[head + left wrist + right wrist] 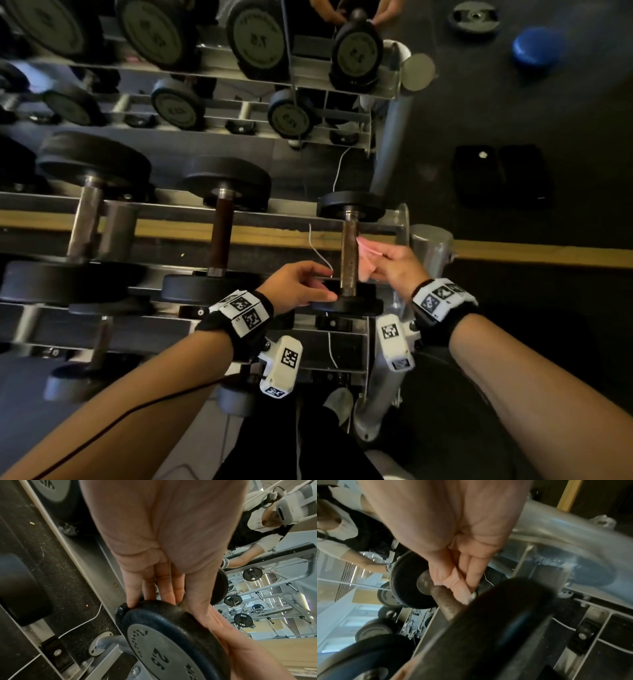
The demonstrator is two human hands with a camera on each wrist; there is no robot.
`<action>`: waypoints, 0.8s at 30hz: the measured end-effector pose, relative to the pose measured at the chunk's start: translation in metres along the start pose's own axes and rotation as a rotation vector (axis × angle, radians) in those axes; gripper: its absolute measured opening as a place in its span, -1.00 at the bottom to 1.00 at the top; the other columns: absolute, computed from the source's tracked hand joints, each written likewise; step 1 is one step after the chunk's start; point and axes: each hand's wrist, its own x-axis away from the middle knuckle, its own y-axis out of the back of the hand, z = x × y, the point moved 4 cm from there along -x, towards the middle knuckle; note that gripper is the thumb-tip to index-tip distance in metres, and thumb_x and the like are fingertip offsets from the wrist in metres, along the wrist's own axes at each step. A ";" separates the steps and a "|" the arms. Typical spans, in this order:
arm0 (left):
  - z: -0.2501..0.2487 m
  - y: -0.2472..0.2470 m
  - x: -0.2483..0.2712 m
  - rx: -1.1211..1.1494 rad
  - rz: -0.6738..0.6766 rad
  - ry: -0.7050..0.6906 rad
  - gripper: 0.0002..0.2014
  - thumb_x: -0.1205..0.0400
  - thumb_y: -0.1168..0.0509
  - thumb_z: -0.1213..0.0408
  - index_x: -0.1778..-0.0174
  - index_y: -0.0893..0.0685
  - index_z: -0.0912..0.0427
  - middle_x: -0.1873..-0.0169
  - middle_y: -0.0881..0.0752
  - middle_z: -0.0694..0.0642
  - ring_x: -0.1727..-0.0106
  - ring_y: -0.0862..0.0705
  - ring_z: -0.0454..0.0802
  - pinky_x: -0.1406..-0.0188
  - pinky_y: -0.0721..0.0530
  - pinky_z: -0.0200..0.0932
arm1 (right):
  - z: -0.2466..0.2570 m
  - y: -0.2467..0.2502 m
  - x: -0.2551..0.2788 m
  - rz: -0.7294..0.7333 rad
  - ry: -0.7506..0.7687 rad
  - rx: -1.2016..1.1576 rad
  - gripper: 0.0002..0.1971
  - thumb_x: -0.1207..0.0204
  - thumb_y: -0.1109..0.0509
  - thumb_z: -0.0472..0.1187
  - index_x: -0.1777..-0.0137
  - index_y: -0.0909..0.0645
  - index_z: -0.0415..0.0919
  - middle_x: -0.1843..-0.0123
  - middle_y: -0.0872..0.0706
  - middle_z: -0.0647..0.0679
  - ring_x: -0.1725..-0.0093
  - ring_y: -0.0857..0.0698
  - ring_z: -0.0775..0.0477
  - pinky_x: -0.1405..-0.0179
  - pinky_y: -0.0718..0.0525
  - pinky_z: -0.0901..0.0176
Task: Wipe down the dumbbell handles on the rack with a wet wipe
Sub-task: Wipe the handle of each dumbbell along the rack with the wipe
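The rightmost small dumbbell lies across the rack rails, its rusty metal handle [349,253] between two black heads. My left hand [322,287] grips the rim of the near head [346,304]. In the left wrist view the fingers [163,595] curl over that head, marked 2.5 [163,642], with the thumb along its right side. My right hand [376,263] pinches a pink wet wipe [365,253] and holds it against the right side of the handle. In the right wrist view that hand [464,577] presses the wipe [453,584] onto the handle [447,601].
To the left on the same rails lie a brown-handled dumbbell [221,236] and a larger one [85,226]. A silver rack post [432,246] stands close by my right hand. A white cable [317,246] hangs behind the handle. The mirror [239,41] behind reflects the rack.
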 end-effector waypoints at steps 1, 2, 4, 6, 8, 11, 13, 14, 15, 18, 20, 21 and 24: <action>-0.001 -0.001 0.000 -0.003 0.012 0.005 -0.59 -0.46 -0.61 0.28 -0.16 -0.69 -0.15 0.00 -0.85 0.17 -0.10 -0.82 0.10 -0.20 -0.75 0.01 | -0.004 0.005 0.004 0.042 -0.036 0.013 -0.67 -0.69 -0.27 -0.36 -0.29 -0.69 0.01 -0.23 -0.78 -0.10 -0.21 -0.75 -0.04 -0.16 -0.74 0.09; -0.002 -0.001 0.000 -0.004 0.020 0.011 -0.59 -0.47 -0.60 0.28 -0.16 -0.68 -0.15 -0.01 -0.85 0.16 -0.12 -0.82 0.11 -0.20 -0.76 0.00 | -0.004 0.010 0.006 0.072 -0.072 0.031 -0.68 -0.67 -0.29 -0.38 -0.25 -0.73 -0.03 -0.18 -0.81 -0.09 -0.18 -0.77 -0.04 -0.12 -0.76 0.10; -0.003 -0.001 0.000 -0.004 0.028 0.022 -0.59 -0.48 -0.59 0.29 -0.17 -0.67 -0.15 0.01 -0.85 0.12 -0.13 -0.81 0.10 -0.15 -0.76 -0.07 | 0.003 0.021 0.004 0.040 -0.100 0.055 -0.72 -0.64 -0.33 -0.37 -0.10 -0.78 0.00 -0.07 -0.83 -0.04 -0.16 -0.78 -0.08 -0.04 -0.78 0.11; -0.005 -0.002 0.000 0.000 0.032 0.030 -0.59 -0.49 -0.58 0.29 -0.19 -0.67 -0.12 0.02 -0.85 0.10 -0.14 -0.81 0.10 -0.10 -0.76 -0.13 | 0.014 0.027 -0.005 -0.079 -0.053 0.034 -0.72 -0.66 -0.31 -0.34 -0.03 -0.74 0.08 -0.12 -0.79 -0.06 -0.19 -0.75 -0.13 -0.07 -0.78 0.05; -0.005 -0.002 0.000 0.007 0.027 0.035 -0.59 -0.49 -0.59 0.29 -0.21 -0.69 -0.08 -0.03 -0.84 0.17 -0.15 -0.80 0.12 -0.16 -0.75 -0.07 | 0.021 0.016 -0.015 -0.125 -0.014 0.005 -0.75 -0.67 -0.30 -0.35 -0.14 -0.66 0.03 -0.25 -0.71 -0.17 -0.25 -0.70 -0.21 -0.21 -0.73 -0.15; -0.002 -0.003 0.001 0.026 0.010 0.037 -0.62 -0.48 -0.60 0.28 -0.15 -0.70 -0.09 0.03 -0.82 0.16 -0.07 -0.80 0.07 -0.17 -0.75 -0.04 | 0.011 -0.010 -0.019 -0.106 -0.044 -0.007 -0.74 -0.70 -0.26 -0.34 -0.34 -0.58 -0.14 -0.22 -0.70 -0.24 -0.26 -0.70 -0.29 -0.29 -0.68 -0.27; 0.000 -0.003 0.001 0.038 0.000 0.036 -0.63 -0.47 -0.60 0.27 -0.15 -0.71 -0.08 0.09 -0.81 0.06 0.00 -0.80 -0.03 -0.07 -0.76 -0.16 | 0.003 -0.018 -0.010 -0.115 -0.046 -0.010 -0.78 -0.72 -0.22 -0.34 -0.23 -0.64 -0.12 -0.19 -0.73 -0.32 -0.23 -0.73 -0.31 -0.23 -0.72 -0.19; 0.001 -0.003 0.002 0.044 -0.002 0.035 -0.63 -0.48 -0.60 0.27 -0.16 -0.71 -0.06 0.10 -0.81 0.04 0.03 -0.80 -0.07 0.00 -0.78 -0.22 | 0.000 -0.019 -0.004 -0.114 -0.048 -0.017 -0.77 -0.72 -0.21 -0.34 -0.12 -0.67 -0.08 -0.18 -0.73 -0.36 -0.20 -0.75 -0.30 -0.17 -0.75 -0.13; 0.001 -0.003 0.002 0.052 -0.002 0.035 -0.63 -0.48 -0.59 0.28 -0.18 -0.72 -0.04 0.12 -0.81 0.02 0.07 -0.81 -0.12 0.08 -0.77 -0.28 | -0.002 -0.018 0.001 -0.105 -0.048 -0.021 -0.75 -0.72 -0.21 -0.34 -0.04 -0.67 -0.03 -0.16 -0.74 -0.36 -0.15 -0.76 -0.26 -0.09 -0.77 -0.05; -0.001 -0.004 0.003 0.079 0.000 0.039 -0.62 -0.50 -0.58 0.32 -0.21 -0.71 0.01 0.15 -0.80 0.01 0.19 -0.80 -0.22 0.27 -0.72 -0.42 | -0.004 -0.014 0.013 -0.057 -0.066 0.009 -0.74 -0.72 -0.20 -0.38 -0.08 -0.66 -0.05 -0.14 -0.75 -0.21 -0.10 -0.75 -0.09 0.06 -0.76 0.19; -0.004 -0.005 0.005 0.078 0.005 0.043 -0.60 -0.51 -0.56 0.34 -0.24 -0.69 0.02 0.11 -0.79 0.03 0.15 -0.80 -0.19 0.25 -0.73 -0.41 | -0.001 -0.013 0.018 -0.007 -0.089 0.021 -0.72 -0.70 -0.18 -0.45 -0.15 -0.66 -0.15 -0.08 -0.72 -0.17 -0.03 -0.73 -0.08 0.13 -0.77 0.24; -0.005 -0.005 0.006 0.079 0.009 0.043 -0.58 -0.52 -0.55 0.35 -0.27 -0.68 0.03 0.08 -0.79 0.03 0.12 -0.80 -0.18 0.24 -0.73 -0.40 | 0.000 -0.011 0.020 0.027 -0.100 0.009 -0.71 -0.68 -0.18 -0.50 -0.12 -0.66 -0.18 -0.02 -0.70 -0.19 0.04 -0.71 -0.10 0.19 -0.78 0.25; -0.008 -0.006 0.007 0.108 0.012 0.037 -0.50 -0.52 -0.53 0.42 -0.34 -0.63 -0.04 -0.07 -0.78 0.05 0.00 -0.80 -0.13 0.23 -0.73 -0.35 | 0.001 0.003 0.027 0.038 -0.126 0.021 -0.74 -0.64 -0.23 -0.53 -0.04 -0.59 -0.15 -0.07 -0.65 -0.30 -0.01 -0.72 -0.21 0.13 -0.80 0.08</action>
